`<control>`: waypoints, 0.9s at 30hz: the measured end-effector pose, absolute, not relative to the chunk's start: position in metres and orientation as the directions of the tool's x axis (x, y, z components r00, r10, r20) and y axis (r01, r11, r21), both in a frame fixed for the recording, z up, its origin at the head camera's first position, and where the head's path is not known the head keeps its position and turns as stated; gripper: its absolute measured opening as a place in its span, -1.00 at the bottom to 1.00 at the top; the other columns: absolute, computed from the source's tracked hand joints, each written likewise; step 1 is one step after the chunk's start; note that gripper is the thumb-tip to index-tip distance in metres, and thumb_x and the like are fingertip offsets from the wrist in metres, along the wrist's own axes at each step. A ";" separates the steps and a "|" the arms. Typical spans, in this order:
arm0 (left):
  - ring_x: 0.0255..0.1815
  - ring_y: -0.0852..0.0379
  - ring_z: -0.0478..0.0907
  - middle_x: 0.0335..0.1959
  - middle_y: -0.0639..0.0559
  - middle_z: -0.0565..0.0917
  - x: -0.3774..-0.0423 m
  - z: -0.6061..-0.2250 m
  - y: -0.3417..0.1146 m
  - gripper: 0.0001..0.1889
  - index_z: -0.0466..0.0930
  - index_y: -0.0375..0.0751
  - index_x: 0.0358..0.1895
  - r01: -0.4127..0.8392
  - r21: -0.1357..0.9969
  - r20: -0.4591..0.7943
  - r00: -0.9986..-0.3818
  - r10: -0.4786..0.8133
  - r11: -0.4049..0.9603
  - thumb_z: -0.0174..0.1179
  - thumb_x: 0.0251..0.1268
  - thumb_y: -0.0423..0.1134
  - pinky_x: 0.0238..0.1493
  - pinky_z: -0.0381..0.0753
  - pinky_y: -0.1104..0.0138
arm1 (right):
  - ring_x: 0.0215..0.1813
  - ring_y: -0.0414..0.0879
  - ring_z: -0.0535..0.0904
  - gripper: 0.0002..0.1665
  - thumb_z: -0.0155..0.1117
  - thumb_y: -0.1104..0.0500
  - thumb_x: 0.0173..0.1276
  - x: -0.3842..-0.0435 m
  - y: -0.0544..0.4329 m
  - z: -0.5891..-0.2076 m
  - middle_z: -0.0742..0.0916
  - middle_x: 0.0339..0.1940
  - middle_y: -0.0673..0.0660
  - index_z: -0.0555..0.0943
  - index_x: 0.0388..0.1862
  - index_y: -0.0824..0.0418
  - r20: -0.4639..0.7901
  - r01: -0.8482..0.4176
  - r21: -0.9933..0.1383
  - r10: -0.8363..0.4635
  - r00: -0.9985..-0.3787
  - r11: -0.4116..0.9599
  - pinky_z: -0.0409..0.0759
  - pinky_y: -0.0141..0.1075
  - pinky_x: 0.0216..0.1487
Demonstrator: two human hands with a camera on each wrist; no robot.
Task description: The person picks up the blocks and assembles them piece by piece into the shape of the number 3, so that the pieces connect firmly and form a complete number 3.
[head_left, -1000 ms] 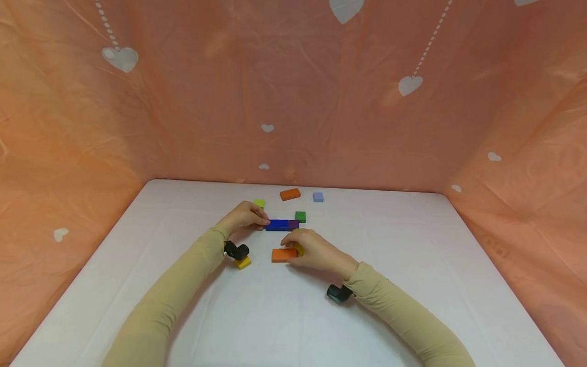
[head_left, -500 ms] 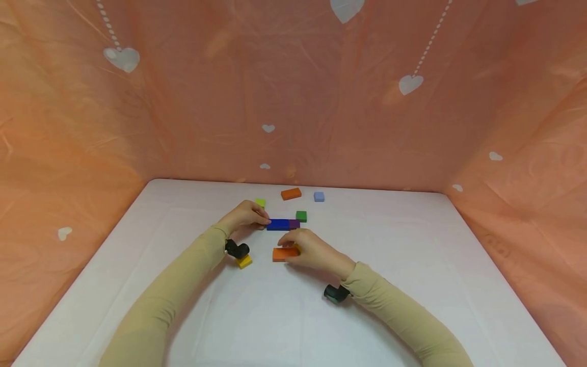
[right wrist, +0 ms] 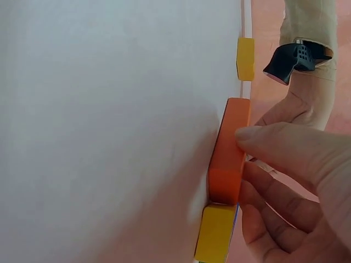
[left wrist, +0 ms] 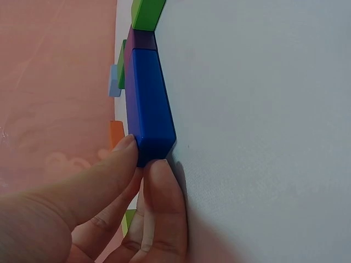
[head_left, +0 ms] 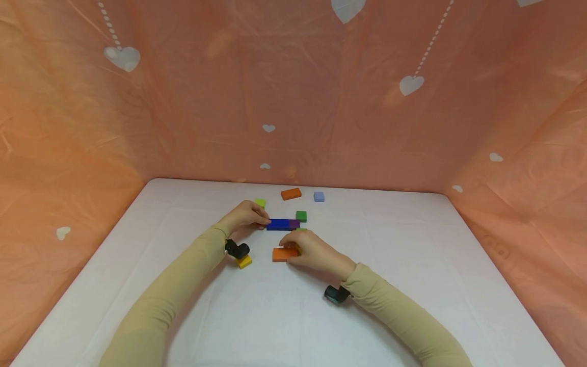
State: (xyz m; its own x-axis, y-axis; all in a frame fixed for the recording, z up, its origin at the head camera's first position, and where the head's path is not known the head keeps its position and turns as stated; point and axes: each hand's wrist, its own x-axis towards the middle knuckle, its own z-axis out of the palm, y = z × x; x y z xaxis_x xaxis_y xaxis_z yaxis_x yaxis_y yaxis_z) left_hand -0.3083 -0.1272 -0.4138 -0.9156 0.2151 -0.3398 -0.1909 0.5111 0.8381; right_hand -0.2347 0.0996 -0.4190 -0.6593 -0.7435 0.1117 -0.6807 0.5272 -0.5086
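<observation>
My left hand (head_left: pixel 245 216) pinches the left end of a long blue block (head_left: pixel 277 224), thumb and fingertip on its end in the left wrist view. A small purple block (left wrist: pixel 144 40) adjoins the blue block's other end, with a light green block (left wrist: pixel 148 13) beyond it. Nearer me, my right hand (head_left: pixel 316 251) holds a long orange block (head_left: pixel 281 255). Its thumb lies on the orange block in the right wrist view, other fingers curled at the far side. A yellow block (right wrist: pixel 215 233) sits against the orange block's end, mostly covered by my right hand in the head view.
Behind the blue block lies a dark green block (head_left: pixel 301 216). Farther back are a second orange block (head_left: pixel 291 194) and a pale blue block (head_left: pixel 319 197). A lime block (head_left: pixel 260 203) is beyond my left hand; another yellow block (head_left: pixel 245 262) lies by my left wrist.
My right hand has shifted slightly left along the orange block, and the light green block now shows just above it. The left hand keeps its place on the blue block.
</observation>
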 end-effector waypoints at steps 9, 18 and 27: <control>-0.43 0.13 0.58 -0.29 -0.12 0.64 -0.307 -0.412 -0.126 -0.78 0.65 -0.41 -0.12 -0.198 0.837 -0.343 -0.916 0.207 0.510 0.30 0.23 -0.34 -0.25 0.64 0.40 | -0.07 -0.17 0.55 -0.60 0.45 0.29 0.15 -0.234 0.103 -0.419 0.70 -0.10 0.04 0.63 0.00 0.27 0.120 -0.683 -0.514 -0.744 -0.657 0.519 0.53 -0.39 0.02; -0.45 0.15 0.57 -0.31 -0.10 0.63 -0.308 -0.414 -0.127 -0.78 0.65 -0.41 -0.13 -0.191 0.842 -0.333 -0.920 0.206 0.505 0.30 0.22 -0.33 -0.28 0.63 0.41 | -0.07 -0.19 0.57 -0.61 0.46 0.30 0.14 -0.232 0.108 -0.419 0.71 -0.11 0.04 0.63 -0.03 0.27 0.123 -0.655 -0.547 -0.724 -0.679 0.522 0.54 -0.38 0.02; -0.44 0.14 0.57 -0.31 -0.09 0.64 -0.309 -0.414 -0.127 -0.78 0.65 -0.38 -0.11 -0.211 0.835 -0.352 -0.915 0.198 0.509 0.30 0.24 -0.32 -0.25 0.64 0.40 | -0.07 -0.21 0.58 -0.63 0.46 0.30 0.14 -0.234 0.113 -0.427 0.71 -0.12 0.01 0.64 -0.05 0.25 0.142 -0.592 -0.644 -0.685 -0.715 0.485 0.54 -0.37 0.04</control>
